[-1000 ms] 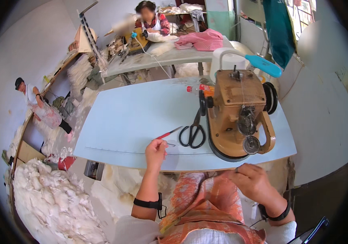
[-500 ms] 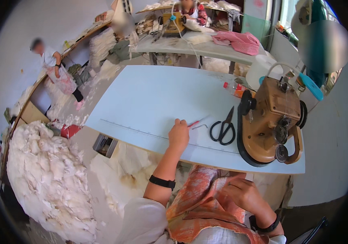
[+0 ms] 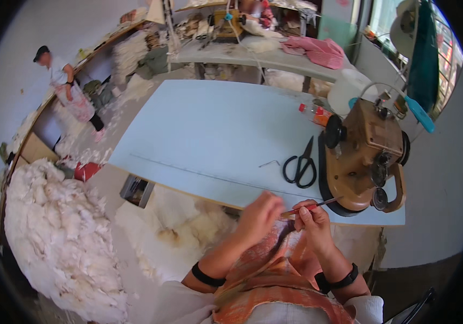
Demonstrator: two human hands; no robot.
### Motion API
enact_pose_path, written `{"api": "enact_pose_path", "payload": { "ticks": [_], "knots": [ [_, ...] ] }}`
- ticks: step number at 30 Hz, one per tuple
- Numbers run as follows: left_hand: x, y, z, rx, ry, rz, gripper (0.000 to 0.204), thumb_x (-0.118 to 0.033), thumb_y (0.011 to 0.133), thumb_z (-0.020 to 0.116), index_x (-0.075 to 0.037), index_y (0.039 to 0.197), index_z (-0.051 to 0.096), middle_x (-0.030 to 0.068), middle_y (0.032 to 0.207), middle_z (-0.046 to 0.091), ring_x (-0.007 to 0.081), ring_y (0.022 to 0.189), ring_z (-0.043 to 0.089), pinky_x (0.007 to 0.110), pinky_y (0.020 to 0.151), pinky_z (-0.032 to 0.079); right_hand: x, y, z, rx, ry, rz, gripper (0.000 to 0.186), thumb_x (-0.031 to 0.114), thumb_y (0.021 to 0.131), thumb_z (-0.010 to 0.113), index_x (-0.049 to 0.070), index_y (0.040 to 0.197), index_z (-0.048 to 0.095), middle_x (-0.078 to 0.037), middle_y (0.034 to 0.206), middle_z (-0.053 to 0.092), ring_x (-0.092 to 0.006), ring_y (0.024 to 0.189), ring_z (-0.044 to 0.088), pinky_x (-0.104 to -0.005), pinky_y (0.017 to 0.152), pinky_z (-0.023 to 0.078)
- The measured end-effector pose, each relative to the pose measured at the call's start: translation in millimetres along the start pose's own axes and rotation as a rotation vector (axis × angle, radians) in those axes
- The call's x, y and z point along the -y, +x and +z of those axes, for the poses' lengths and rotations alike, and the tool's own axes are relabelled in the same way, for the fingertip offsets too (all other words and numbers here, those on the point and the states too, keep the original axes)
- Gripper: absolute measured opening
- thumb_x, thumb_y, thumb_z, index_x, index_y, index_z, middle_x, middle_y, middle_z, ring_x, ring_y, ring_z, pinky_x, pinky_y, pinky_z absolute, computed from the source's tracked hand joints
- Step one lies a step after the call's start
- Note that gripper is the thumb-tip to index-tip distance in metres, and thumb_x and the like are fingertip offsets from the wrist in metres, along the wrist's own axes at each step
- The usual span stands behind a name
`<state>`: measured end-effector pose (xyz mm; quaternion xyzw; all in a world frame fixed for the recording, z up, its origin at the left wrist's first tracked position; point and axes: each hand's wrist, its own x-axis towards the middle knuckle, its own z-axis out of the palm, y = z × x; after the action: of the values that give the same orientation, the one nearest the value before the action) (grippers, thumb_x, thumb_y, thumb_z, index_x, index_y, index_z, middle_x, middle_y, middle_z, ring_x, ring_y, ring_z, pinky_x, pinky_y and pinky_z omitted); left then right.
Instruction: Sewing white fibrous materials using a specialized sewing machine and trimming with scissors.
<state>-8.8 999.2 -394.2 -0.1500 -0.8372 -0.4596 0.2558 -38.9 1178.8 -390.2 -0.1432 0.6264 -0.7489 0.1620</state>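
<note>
In front of my body, at the table's near edge, my right hand (image 3: 313, 225) pinches a slim tool with a red handle (image 3: 309, 207). Its thin metal shaft points right, toward the sewing machine's base. My left hand (image 3: 262, 217) is close by on the left, near the handle's rear end; motion smears its fingers. On the blue tabletop (image 3: 204, 129) lie black-handled scissors (image 3: 300, 168) and a small bent metal rod (image 3: 269, 163). The brown sewing machine (image 3: 369, 135) stands to their right. Whether the tool's tip touches its base, I cannot tell.
Behind the machine are a bottle with a red cap (image 3: 314, 114) and a white container (image 3: 347, 89). A big heap of white fleece (image 3: 61, 237) fills the left. One person (image 3: 69, 86) stands at the far left; another sits behind the back table (image 3: 215, 54).
The red-handled tool has left the tabletop and passed from my left hand to my right. My left hand has drawn back toward me; my right hand has risen from the apron.
</note>
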Motion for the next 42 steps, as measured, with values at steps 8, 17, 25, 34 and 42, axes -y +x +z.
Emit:
{"api": "enact_pose_path", "payload": {
  "ticks": [8,17,25,34,42],
  "knots": [
    [103,62,18,0.154,0.577,-0.348,0.026,-0.007,0.085,0.056,0.006,0.108,0.053,0.0234,0.115,0.056,0.0372,0.104,0.058,0.044,0.085,0.053,-8,-24,-6,-0.073,-0.206,-0.11,0.009,0.006,0.095,0.054,0.002,0.092,0.061,-0.002,0.081,0.058,-0.0075,0.068,0.049,-0.0213,0.06,0.04],
    [118,-23,-74,-0.465,0.5,-0.394,0.011,-0.009,0.09,0.048,-0.002,0.094,0.056,0.0176,0.1,0.057,0.0366,0.094,0.059,0.045,0.078,0.05,-10,-46,-17,-0.017,-0.292,-0.058,0.013,0.014,0.097,0.054,0.003,0.094,0.06,-0.002,0.084,0.056,-0.0064,0.063,0.047,-0.021,0.055,0.038],
    [152,-138,-246,-0.905,0.879,-0.696,0.006,-0.009,0.087,0.059,-0.006,0.092,0.057,0.0134,0.091,0.055,0.0339,0.084,0.058,0.044,0.072,0.047,-5,-42,-10,-0.026,-0.295,-0.062,0.016,0.016,0.098,0.054,0.002,0.093,0.06,-0.003,0.083,0.056,-0.0069,0.063,0.047,-0.0214,0.056,0.038],
    [205,-176,-227,-1.376,-0.124,-0.822,0.033,-0.026,0.097,0.055,0.005,0.11,0.058,0.0107,0.108,0.062,0.0158,0.09,0.058,0.029,0.078,0.046,7,-54,-4,-0.065,-0.316,-0.031,0.015,0.013,0.097,0.054,0.001,0.093,0.062,-0.004,0.084,0.059,-0.0105,0.077,0.055,-0.0245,0.069,0.044],
    [293,-169,-292,-1.121,-0.53,-0.575,0.026,-0.022,0.098,0.048,-0.006,0.117,0.055,0.0052,0.097,0.06,0.0168,0.087,0.057,0.033,0.075,0.048,-23,-77,-27,0.018,-0.424,0.17,0.012,0.001,0.089,0.059,0.0,0.097,0.067,-0.006,0.094,0.067,-0.0136,0.082,0.062,-0.0281,0.072,0.05]
  ]
}}
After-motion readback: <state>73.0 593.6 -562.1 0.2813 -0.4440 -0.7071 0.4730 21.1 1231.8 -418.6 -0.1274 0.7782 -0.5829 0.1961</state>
